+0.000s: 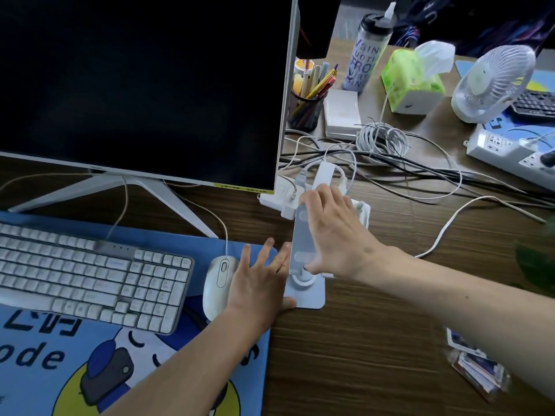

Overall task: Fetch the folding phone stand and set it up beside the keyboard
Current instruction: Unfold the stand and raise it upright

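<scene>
We are unfolding the phone stand point(303, 253) on the desk point(375, 340) just right of the mouse point(217, 285), our left hand point(258, 283) pressing its base flat with fingers spread, our right hand point(333, 235) closed on the raised plate, which next probably needs tilting.

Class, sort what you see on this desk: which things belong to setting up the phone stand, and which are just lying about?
In the job: phone stand, keyboard, left hand, right hand.

Lying about: mouse, fan, tissue box, pen pot, tumbler.
</scene>
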The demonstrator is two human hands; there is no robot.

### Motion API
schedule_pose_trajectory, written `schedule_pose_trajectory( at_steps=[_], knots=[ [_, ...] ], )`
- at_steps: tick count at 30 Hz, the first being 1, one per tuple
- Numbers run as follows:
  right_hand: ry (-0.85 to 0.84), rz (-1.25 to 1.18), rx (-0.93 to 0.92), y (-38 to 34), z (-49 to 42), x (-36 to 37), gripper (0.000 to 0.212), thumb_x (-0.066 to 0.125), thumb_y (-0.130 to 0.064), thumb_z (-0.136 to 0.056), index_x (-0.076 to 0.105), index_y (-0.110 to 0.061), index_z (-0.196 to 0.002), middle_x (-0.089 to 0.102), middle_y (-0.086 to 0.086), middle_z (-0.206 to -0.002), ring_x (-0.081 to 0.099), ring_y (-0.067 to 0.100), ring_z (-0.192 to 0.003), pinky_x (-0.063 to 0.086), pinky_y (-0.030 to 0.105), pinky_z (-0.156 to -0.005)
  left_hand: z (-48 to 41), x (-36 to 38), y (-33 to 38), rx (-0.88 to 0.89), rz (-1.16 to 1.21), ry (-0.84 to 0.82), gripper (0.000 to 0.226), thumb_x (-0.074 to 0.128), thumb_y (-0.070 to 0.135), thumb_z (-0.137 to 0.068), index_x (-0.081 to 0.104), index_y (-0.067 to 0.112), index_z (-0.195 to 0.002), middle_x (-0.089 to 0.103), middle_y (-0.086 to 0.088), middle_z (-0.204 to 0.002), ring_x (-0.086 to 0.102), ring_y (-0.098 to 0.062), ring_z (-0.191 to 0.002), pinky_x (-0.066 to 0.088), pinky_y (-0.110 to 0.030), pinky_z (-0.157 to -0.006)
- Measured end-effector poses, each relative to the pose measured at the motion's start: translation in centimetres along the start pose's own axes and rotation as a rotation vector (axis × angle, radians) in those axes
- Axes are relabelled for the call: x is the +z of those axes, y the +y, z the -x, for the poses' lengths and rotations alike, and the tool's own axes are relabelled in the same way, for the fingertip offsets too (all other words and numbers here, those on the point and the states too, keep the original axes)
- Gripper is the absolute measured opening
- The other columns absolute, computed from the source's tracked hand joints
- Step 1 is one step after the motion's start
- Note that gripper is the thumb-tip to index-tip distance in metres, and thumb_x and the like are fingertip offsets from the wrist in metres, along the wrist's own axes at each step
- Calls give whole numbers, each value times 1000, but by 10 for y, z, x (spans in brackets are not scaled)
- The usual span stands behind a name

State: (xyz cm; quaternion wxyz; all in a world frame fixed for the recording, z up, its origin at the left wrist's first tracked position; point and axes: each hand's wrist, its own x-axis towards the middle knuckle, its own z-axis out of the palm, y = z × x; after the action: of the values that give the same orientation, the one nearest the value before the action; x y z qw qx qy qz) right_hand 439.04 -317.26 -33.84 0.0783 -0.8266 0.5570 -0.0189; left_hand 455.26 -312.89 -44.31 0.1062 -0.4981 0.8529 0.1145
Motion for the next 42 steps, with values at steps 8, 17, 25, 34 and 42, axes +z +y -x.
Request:
schedule_pose_trajectory(
  at_steps=[8, 17, 25, 34, 42],
  knots=[
    [7, -54, -24, 4, 10, 3, 107, 93, -46, -42, 43, -9, -130, 40, 12, -128, 38, 28, -116, 36, 37, -103, -1, -5, 0, 24, -51, -23, 90, 46, 68, -87, 1, 29, -155, 16, 2, -166, -6, -30, -153, 0, -61, -119],
    [183, -1525, 783, -7, 84, 29, 104, 45, -89, -68, 27, -34, -155, 37, -5, -161, 35, 4, -141, 26, 29, -115, 23, -32, -7, -167, 751, -66, 127, 69, 73, -67, -8, 25, -155, -2, 4, -167, -5, -13, -152, 10, -37, -122],
    [-122, -1825, 939, -23, 68, 44, 89, 11, -80, -86, 59, -26, -137, 72, -2, -128, 67, 11, -112, 48, 34, -96, 23, -45, 55, -454, 1548, 130, 67, 20, 61, -94, 15, 33, -155, 29, 17, -155, 22, 18, -124, 18, -8, -100],
    [-167, -1604, 1000, -17, 55, 49, 87, 4, -76, -88, 73, -28, -114, 79, -18, -75, 67, -13, -58, 39, 15, -57, 13, -31, 68, -496, 1538, 240, 43, 24, 43, -104, 48, 25, -136, 60, 12, -126, 56, 12, -108, 43, -7, -88],
    [-82, -1692, 962, -29, 64, 59, 80, 13, -76, -89, 69, -29, -122, 81, -4, -92, 76, 5, -75, 54, 13, -50, 9, -34, 51, -393, 1420, 174, 40, 26, 36, -105, 58, 16, -121, 66, -6, -112, 64, -15, -101, 55, -32, -88]
  ],
)
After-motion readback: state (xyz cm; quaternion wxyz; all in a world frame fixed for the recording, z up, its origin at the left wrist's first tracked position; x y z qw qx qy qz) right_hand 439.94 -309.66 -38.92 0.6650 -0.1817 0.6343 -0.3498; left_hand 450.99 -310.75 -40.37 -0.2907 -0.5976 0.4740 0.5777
